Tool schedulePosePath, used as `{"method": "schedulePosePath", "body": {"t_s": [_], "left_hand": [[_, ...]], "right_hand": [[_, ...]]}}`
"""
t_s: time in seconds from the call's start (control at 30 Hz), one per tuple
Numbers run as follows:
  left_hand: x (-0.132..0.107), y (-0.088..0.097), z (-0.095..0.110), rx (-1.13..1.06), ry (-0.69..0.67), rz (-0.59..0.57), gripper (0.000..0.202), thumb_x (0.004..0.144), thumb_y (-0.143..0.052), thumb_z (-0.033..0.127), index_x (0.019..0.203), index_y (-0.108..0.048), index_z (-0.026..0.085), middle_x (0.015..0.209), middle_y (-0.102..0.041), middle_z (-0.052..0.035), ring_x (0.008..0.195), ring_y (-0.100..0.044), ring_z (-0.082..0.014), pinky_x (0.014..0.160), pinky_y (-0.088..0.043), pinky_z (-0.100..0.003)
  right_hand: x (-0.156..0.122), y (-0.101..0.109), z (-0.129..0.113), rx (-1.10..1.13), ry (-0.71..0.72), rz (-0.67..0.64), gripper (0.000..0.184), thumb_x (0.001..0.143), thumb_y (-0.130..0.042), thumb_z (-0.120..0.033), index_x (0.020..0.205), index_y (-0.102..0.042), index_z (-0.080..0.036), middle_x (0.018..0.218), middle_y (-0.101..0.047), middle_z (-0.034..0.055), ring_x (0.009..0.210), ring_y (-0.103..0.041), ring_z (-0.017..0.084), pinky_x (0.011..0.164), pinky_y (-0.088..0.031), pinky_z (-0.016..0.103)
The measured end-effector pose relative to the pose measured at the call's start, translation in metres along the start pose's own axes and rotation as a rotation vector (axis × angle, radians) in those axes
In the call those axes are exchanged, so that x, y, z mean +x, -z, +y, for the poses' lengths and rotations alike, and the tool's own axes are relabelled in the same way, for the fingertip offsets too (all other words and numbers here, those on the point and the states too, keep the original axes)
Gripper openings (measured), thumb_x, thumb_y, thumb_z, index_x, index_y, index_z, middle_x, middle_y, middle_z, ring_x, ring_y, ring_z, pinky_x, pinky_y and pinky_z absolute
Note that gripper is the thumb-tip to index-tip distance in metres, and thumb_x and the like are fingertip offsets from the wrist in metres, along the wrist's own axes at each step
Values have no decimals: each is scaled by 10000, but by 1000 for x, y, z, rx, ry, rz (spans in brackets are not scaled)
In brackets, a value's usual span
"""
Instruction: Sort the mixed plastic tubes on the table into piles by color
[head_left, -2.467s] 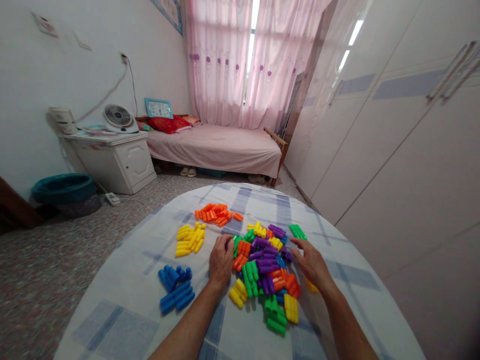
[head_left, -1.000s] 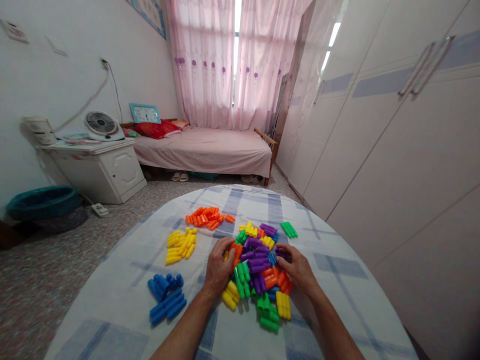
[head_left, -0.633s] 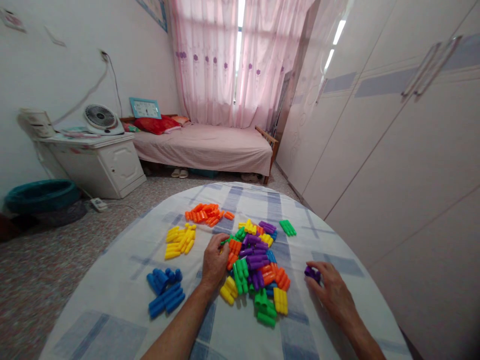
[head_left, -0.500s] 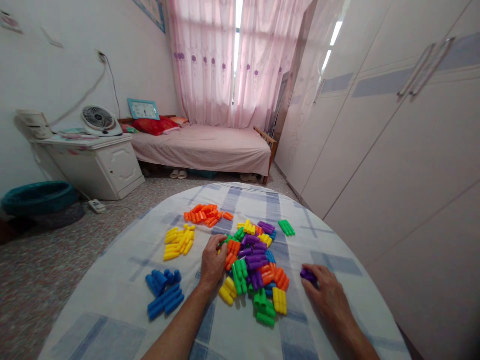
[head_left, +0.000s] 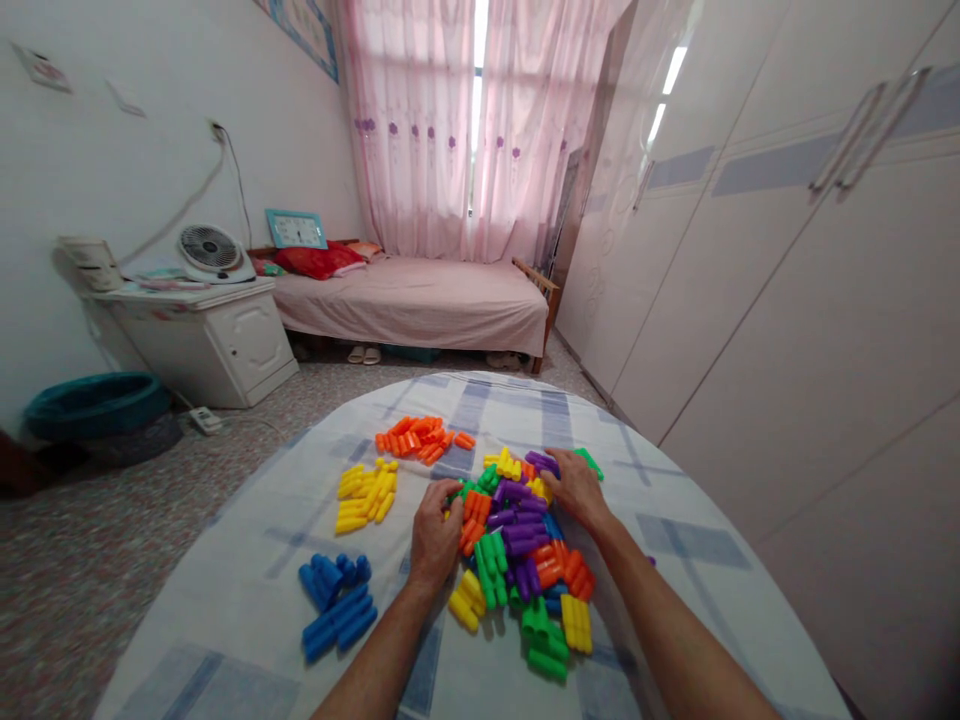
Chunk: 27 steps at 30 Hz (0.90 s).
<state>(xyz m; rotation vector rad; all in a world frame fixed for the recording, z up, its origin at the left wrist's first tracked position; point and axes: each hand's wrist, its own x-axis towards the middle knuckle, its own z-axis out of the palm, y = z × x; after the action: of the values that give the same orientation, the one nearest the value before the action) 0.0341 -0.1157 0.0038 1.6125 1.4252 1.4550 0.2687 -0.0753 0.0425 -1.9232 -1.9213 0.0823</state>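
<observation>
A mixed pile of plastic building blocks made of joined tubes, with purple (head_left: 517,517), green (head_left: 491,568) and orange (head_left: 473,520) ones, lies mid-table. My left hand (head_left: 435,535) is at its left edge, fingers curled, with a bit of a yellow block (head_left: 448,515) showing between thumb and fingers. Over the far right of the pile reaches my right hand (head_left: 579,490), thumb and forefinger closed at the end of a purple block (head_left: 541,463). The hand partly covers a green block (head_left: 590,463) behind it. Beyond my right forearm, a small part of another purple block (head_left: 651,561) shows.
Separate groups of orange (head_left: 420,438), yellow (head_left: 366,495) and blue blocks (head_left: 337,605) lie left of the pile on the checked tablecloth (head_left: 225,600). A bed (head_left: 420,295) stands beyond the round table, a wardrobe (head_left: 810,330) to the right, a cabinet with a fan (head_left: 214,250) to the left.
My right hand has left a purple block at the table's right side and moved up and left to the far side of the pile. My left hand has stayed about where it was.
</observation>
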Motion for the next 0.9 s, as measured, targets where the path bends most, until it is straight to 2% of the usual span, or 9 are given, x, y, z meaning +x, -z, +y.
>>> {"method": "schedulePosePath", "body": {"t_s": [0.17,0.3,0.47,0.63,0.73,0.9], "left_hand": [[0,0,2,8,-18,5,184,787,-450,168,886,-605,184,941,-604,-51,943,-562,-186,864,-447,-342],[-1,0,2,12,-18,-3,183,795,-445,170,886,-602,186,944,-601,-50,943,-560,-181,857,-448,-331],[0,-1,1,16,-25,15,182,785,-455,168,882,-608,188,945,-606,-48,946,-564,-180,874,-446,-331],[1,-1,1,-1,-13,22,188,774,-464,178,880,-618,188,943,-616,-49,938,-577,-184,866,-461,-337],[1,0,1,-12,-3,29,187,772,-471,194,879,-623,188,952,-619,-50,940,-583,-188,856,-472,-340],[1,2,0,-38,21,35,188,772,-482,208,882,-632,183,952,-621,-52,929,-592,-188,846,-482,-340]], "right_hand": [[11,-12,-2,21,-32,-3,379,808,-497,-305,1145,-607,-173,1137,-638,90,1049,-565,221,898,-399,329],[3,2,2,54,-39,54,427,824,-469,-362,1196,-560,-173,1168,-617,84,1067,-550,206,920,-395,324],[-49,30,37,117,-75,179,491,820,-427,-450,1193,-548,-155,1167,-606,95,1075,-529,234,941,-395,372],[-106,41,74,99,-249,207,539,771,-429,-497,1156,-572,-148,1137,-609,112,1060,-531,268,925,-404,420],[-122,37,82,123,-284,202,504,776,-411,-490,1123,-585,-169,1109,-614,102,1035,-548,260,903,-416,419],[-125,32,76,121,-279,194,453,780,-419,-500,1060,-598,-191,1096,-615,90,1029,-549,257,929,-395,424]]}}
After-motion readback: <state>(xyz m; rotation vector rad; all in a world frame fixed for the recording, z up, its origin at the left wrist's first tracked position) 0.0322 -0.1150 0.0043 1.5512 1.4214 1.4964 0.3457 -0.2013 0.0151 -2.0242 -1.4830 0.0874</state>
